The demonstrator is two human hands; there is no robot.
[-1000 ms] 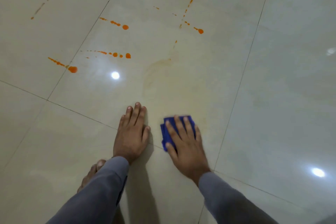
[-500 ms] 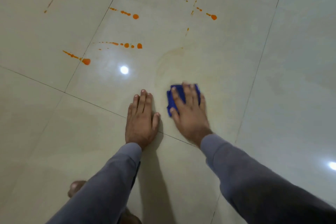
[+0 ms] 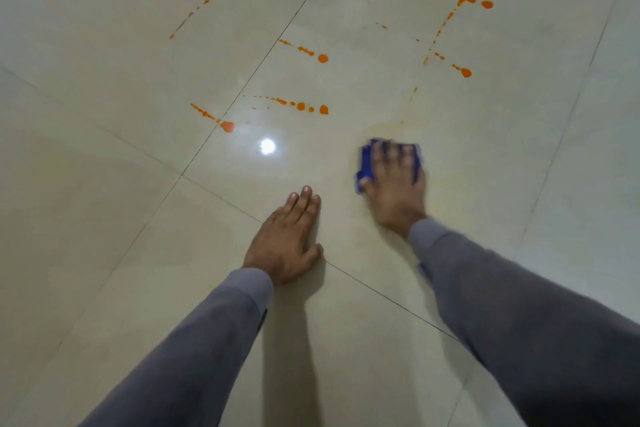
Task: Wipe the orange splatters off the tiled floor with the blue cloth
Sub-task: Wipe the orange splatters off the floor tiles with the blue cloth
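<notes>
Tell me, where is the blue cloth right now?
In the head view the blue cloth lies on the tiled floor right of centre, pressed flat under the right hand, just short of the orange splatters.

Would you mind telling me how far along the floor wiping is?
Done: a faint yellowish smear suggests wiping there. In hand: the right hand presses the blue cloth flat; the left hand rests on the floor. Left: most orange splatters beyond.

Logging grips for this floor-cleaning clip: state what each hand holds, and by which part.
The right hand presses the blue cloth flat on the floor, fingers spread over its top; blur hides any curl. The left hand holds nothing, resting flat.
</notes>
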